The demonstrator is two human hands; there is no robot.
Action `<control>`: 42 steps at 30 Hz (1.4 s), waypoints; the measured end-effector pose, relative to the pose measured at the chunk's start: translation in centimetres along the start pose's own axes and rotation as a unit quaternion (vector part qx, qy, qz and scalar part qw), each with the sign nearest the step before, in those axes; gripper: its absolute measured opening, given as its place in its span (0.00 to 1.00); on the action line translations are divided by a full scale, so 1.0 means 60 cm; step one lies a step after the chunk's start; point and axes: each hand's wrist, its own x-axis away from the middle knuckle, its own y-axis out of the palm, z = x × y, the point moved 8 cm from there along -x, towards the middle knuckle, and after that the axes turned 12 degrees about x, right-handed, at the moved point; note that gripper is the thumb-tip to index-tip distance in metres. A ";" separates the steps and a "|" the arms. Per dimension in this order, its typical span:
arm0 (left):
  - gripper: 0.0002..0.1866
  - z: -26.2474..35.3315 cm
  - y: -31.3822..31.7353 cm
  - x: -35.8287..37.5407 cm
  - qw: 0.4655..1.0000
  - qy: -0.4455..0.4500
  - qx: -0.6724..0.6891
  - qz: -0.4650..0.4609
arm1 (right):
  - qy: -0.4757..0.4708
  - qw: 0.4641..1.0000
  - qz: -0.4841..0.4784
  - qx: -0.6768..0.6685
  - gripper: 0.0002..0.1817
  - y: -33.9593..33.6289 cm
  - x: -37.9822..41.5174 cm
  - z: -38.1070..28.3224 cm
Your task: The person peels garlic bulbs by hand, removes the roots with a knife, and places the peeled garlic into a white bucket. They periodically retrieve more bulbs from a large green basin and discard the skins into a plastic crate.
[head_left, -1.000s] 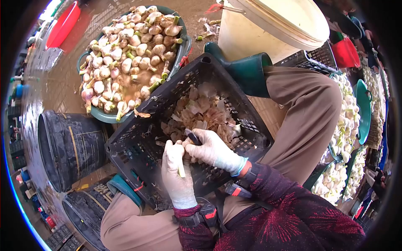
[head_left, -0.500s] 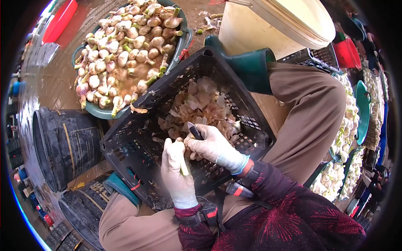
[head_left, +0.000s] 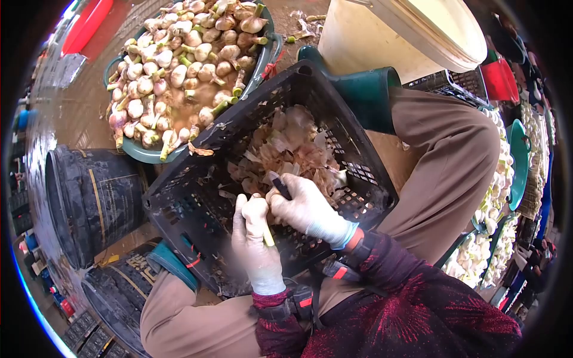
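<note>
Both my hands wear whitish gloves and are over a black plastic crate (head_left: 179,173) with loose papery garlic skins (head_left: 292,149) inside. My left hand (head_left: 253,241) is wrapped round a white garlic bulb (head_left: 255,210) whose green-white stem points down towards my wrist. In my right hand (head_left: 301,206) is a small knife with a dark handle (head_left: 280,186), its end sticking up from the fist. The right fingertips are just beside the bulb; its blade is hidden.
A green basin (head_left: 149,156) of unpeeled garlic in murky water stands beyond the crate. Black buckets (head_left: 98,203) are at left, a cream bucket (head_left: 382,42) at top. Peeled garlic (head_left: 471,253) lies at right, near a red bucket (head_left: 500,79).
My right hand has drawn slightly away from the bulb, opening a small gap beside it. The left hand keeps hold of the bulb. The view has shifted slightly.
</note>
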 end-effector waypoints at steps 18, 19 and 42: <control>0.27 0.015 -0.002 0.009 0.977 0.073 -0.198 -0.044 | -0.166 0.940 0.094 0.281 0.10 -0.001 0.023 -0.046; 0.27 0.008 -0.004 0.007 0.990 0.038 -0.129 -0.049 | -0.168 0.940 0.096 0.282 0.10 -0.006 0.021 -0.049; 0.18 0.121 -0.049 -0.004 0.933 -0.005 0.359 -0.035 | -0.185 0.940 0.129 0.256 0.14 -0.016 0.009 -0.008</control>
